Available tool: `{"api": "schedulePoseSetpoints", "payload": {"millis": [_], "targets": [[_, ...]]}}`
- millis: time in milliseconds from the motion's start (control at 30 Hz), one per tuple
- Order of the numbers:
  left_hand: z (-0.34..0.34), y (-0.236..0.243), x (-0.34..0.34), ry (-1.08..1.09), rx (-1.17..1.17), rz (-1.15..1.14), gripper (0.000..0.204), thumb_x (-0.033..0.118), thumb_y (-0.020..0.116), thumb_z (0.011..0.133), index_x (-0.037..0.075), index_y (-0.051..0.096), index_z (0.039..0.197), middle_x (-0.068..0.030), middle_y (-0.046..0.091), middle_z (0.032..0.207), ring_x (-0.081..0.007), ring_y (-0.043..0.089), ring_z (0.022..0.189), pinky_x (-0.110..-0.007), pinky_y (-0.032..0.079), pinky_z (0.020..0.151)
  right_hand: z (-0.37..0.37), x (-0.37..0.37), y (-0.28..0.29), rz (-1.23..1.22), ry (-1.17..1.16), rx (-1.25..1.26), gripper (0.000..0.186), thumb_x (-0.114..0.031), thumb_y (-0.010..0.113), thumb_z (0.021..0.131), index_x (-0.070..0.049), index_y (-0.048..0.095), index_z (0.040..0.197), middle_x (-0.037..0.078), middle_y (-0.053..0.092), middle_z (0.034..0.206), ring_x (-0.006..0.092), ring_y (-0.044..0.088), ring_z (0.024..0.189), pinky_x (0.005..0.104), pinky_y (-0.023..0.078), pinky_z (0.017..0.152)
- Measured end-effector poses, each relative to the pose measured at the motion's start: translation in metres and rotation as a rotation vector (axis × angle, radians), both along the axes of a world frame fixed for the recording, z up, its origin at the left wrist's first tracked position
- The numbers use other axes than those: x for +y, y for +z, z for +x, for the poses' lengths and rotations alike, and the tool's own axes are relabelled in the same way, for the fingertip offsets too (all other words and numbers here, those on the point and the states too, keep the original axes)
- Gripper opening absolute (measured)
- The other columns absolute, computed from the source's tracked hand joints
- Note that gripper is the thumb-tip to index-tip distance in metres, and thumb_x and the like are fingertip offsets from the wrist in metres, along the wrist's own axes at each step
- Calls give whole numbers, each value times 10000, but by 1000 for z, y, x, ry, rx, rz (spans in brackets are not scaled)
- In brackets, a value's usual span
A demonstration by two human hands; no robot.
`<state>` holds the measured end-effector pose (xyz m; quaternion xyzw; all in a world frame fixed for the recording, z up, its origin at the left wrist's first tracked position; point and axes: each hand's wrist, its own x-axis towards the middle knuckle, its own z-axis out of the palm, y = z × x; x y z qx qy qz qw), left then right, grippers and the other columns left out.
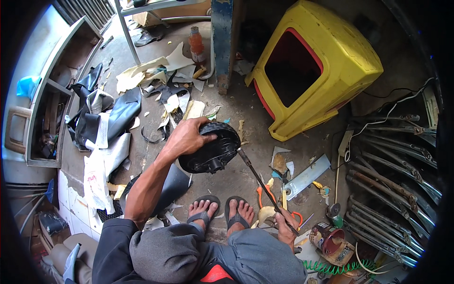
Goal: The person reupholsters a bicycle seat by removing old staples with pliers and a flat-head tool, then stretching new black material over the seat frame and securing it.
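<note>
My left hand (191, 136) grips the rim of a rounded black part (210, 154) with ribs and a short round boss on its underside, held up above the floor in front of my feet. What exactly the part is, I cannot make out. In my right hand (286, 228) is a long dark rod-shaped tool (265, 187), its fingers wrapped round the lower end. The rod slants up and left, and its bright metal tip (241, 152) meets or lies very close to the part's right edge. Orange-handled scissors (297, 218) lie beside my right hand.
Fabric and leather scraps (113, 118) litter the floor at left. A yellow plastic stool (331, 61) lies tipped at the far right, before a blue post (221, 42). Bent metal tubes (392, 189) are stacked at right, near a glue-stained can (327, 238) and a green coiled hose (331, 269).
</note>
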<state>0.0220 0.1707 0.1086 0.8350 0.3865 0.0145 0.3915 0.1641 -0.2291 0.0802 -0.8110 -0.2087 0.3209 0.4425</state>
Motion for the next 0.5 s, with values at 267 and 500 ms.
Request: {"api": "schedulePoseSetpoints", "payload": {"millis": [267,500], "targets": [[-9,21,-3,63,10,55,439,308,794,830,46,713,1173,-221,739,1010,-365,721,951,-420,543,848,-3,9,-10,25,13,59,347,-239,697,971,54,687,1156,120,701,968,164,665,817,301,547,707],[-11,28,-5,68,-25,69,422,298,795,830,44,712,1157,-217,737,965,-368,718,919,-424,540,827,-3,16,-8,67,26,25,314,-189,675,972,59,685,1166,93,687,901,149,615,792,292,479,721]]}}
